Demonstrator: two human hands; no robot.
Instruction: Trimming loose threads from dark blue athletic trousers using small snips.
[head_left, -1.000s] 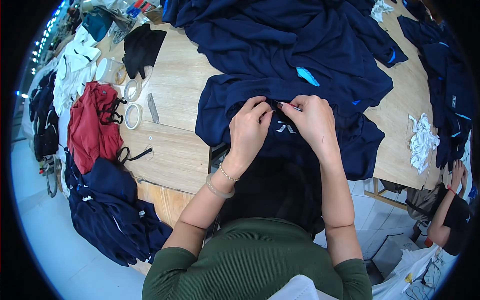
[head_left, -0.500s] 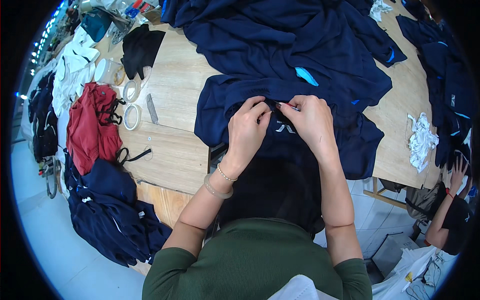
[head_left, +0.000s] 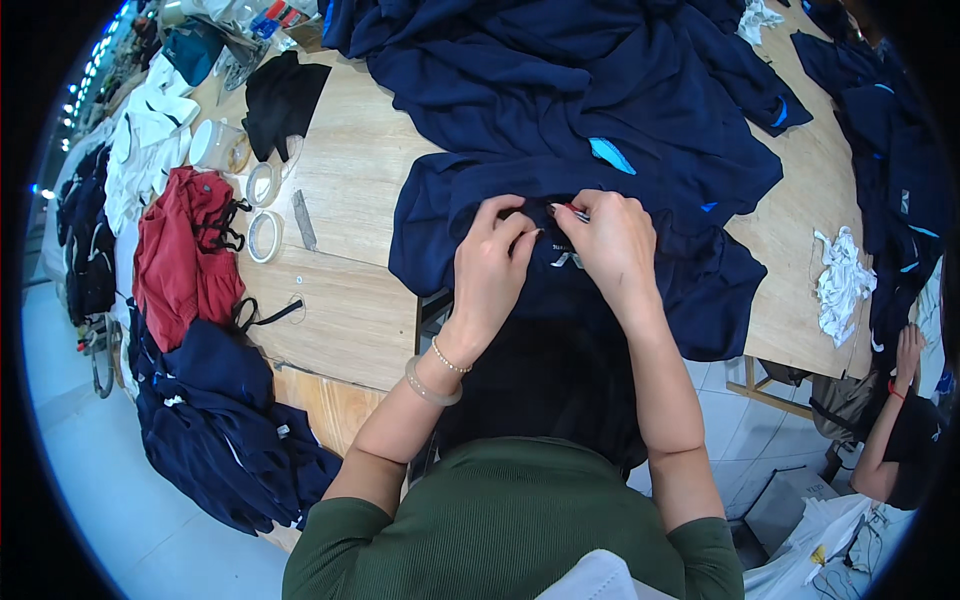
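A navy garment (head_left: 425, 215) with a pale printed mark lies before me at the table's front edge. The fingers of my left hand (head_left: 490, 255) are bent and closed at its upper edge, thumb near the forefinger; the cloth between them is mostly hidden. My right hand (head_left: 615, 245) is closed round a small, slim red-and-dark tool (head_left: 573, 212), its tip pointing left toward the left fingers. Most of that tool is covered, so its exact kind does not show. Both hands are close together, just above the pale mark.
More navy clothing (head_left: 560, 90) is heaped beyond my hands. Left on the table (head_left: 350, 190) are tape rolls (head_left: 264, 236), a metal ruler (head_left: 304, 220), black cloth (head_left: 283, 100) and red clothing (head_left: 188, 260). White scraps (head_left: 845, 285) lie right, near another person's hand (head_left: 908, 355).
My right hand has turned slightly and shifted a little left, and the left fingers have moved a little apart from it. At the far right, the other person's hand has moved lower.
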